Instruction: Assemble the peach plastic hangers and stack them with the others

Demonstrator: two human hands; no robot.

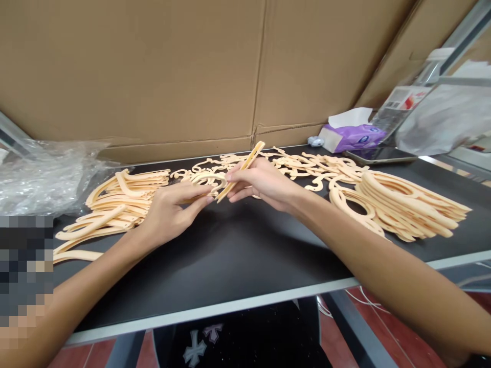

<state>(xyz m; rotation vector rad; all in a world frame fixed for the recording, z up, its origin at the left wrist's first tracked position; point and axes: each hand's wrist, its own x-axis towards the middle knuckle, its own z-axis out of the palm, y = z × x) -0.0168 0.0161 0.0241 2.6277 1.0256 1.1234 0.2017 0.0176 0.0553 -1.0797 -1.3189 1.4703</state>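
My left hand [171,210] is closed, thumb and fingers pinching a cream curved hanger piece [210,175] over the middle of the black table. My right hand [266,185] is closed round a slim cream hanger arm [253,153], seen edge-on and tilted, its upper end pointing up and right. The two pieces meet or nearly meet between my fingertips; whether they are joined I cannot tell. Behind my hands lies a spread of loose cream hooks [320,164]. Beside my left hand is a pile of cream hanger arms [109,217].
A stack of cream hanger pieces [410,204] lies on the right of the black table [230,260]. Behind it are a phone [379,155], a purple tissue pack [355,137] and a plastic bottle [395,110]. Bubble wrap [46,176] sits at left. Cardboard [153,71] walls the back.
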